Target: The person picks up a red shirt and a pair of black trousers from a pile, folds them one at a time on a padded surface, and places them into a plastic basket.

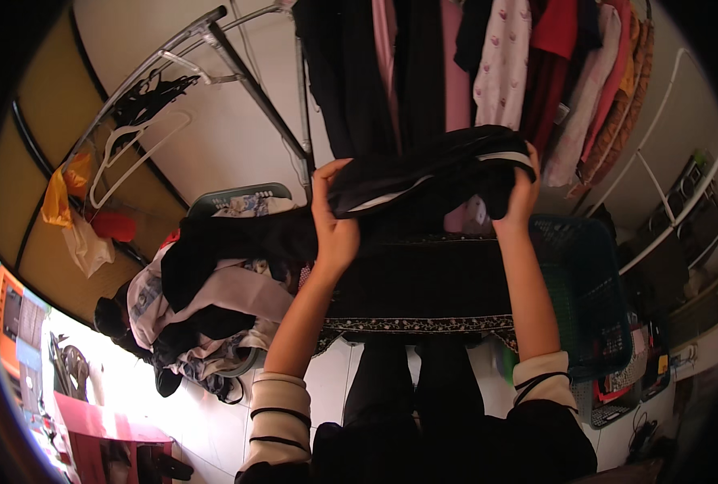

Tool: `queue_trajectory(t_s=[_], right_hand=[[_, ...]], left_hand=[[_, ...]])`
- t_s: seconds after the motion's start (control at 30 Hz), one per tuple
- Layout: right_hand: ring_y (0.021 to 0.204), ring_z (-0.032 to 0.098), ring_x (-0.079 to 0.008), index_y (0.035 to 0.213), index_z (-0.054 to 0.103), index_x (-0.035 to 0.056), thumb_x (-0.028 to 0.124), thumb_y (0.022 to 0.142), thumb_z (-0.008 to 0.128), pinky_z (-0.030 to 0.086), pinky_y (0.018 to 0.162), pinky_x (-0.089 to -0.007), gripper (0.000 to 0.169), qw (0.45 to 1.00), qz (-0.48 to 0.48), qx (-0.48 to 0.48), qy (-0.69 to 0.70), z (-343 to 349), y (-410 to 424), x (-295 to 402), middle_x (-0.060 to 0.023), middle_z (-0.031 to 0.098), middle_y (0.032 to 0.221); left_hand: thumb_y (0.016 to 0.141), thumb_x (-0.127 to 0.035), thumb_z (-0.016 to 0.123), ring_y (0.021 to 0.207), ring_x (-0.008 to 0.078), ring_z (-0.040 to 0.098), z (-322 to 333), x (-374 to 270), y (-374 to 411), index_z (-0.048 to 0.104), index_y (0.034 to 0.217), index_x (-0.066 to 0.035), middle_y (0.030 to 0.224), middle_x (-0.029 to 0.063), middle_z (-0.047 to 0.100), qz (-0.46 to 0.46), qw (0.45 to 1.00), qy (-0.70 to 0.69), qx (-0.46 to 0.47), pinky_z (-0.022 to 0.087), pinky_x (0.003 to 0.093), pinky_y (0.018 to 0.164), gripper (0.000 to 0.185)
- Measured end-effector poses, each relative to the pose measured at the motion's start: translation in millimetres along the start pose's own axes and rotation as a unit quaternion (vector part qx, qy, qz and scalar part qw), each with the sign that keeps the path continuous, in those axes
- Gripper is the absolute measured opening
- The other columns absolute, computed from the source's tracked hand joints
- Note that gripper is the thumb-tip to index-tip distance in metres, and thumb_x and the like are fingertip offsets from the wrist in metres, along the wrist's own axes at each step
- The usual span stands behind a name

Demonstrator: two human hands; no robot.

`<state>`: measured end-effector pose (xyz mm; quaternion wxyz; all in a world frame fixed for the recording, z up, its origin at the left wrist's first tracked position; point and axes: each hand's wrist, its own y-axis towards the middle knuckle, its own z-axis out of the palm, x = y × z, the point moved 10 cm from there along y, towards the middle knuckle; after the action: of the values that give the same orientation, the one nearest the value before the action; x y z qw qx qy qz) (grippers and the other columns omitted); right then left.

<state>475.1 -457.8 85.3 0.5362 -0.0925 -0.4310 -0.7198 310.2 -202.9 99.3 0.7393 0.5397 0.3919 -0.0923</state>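
A black garment with white stripes (431, 166) is stretched between my two hands, raised over a table or board covered in black cloth (419, 284) with a floral border. My left hand (335, 224) grips one end of it. The other end is bunched in my right hand (521, 187). Which part of the garment each hand holds cannot be told. Left of my left forearm lies a heap of mixed clothes (214, 290), with black fabric trailing over its top.
Clothes (419, 72) hang in a row beyond my hands. A metal rack (256, 85) with white hangers (135, 151) stands at upper left. To the right sits a dark green plastic basket (595, 290). A pink stool-like piece (111, 417) is at lower left on the tiled floor (214, 435).
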Motion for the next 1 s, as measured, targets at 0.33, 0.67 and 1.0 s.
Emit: queue_trajectory(t_s=[0.33,0.67,1.0], right_hand=[[0.085,0.062,-0.0328,0.097,0.067,0.0074,0.002,0.076,0.058,0.049,0.074,-0.0388,0.023,0.610,-0.090,0.172,-0.768,-120,2,26,-0.0140,0.065,0.091],[0.081,0.064,-0.0327,0.099,0.064,0.0048,0.003,0.075,0.055,0.050,0.071,-0.0383,0.026,0.769,-0.020,0.302,-0.563,-72,-36,7,-0.0171,0.065,0.089],[0.092,0.055,-0.0275,0.114,0.056,0.0088,0.004,0.069,0.068,0.043,0.079,-0.0348,0.046,0.818,-0.198,0.238,-0.485,15,-81,6,-0.0104,0.055,0.105]], left_hand=[[0.084,-0.006,0.053,0.044,0.0069,0.045,71,164,-65,0.056,0.105,-0.002,0.063,0.0016,0.052,-0.326,0.942,-0.017,0.077,0.037,0.0216,0.041,0.022],[0.063,-0.016,0.079,0.098,0.0240,0.053,73,134,-84,0.039,0.129,0.001,0.106,0.0136,0.051,-0.055,0.950,0.252,0.177,0.044,0.0336,0.080,0.078],[0.085,-0.014,0.056,0.054,0.0288,0.055,141,120,-92,0.055,0.099,0.002,0.060,0.0146,0.055,-0.036,0.923,0.133,0.360,0.043,0.0372,0.056,0.021]])
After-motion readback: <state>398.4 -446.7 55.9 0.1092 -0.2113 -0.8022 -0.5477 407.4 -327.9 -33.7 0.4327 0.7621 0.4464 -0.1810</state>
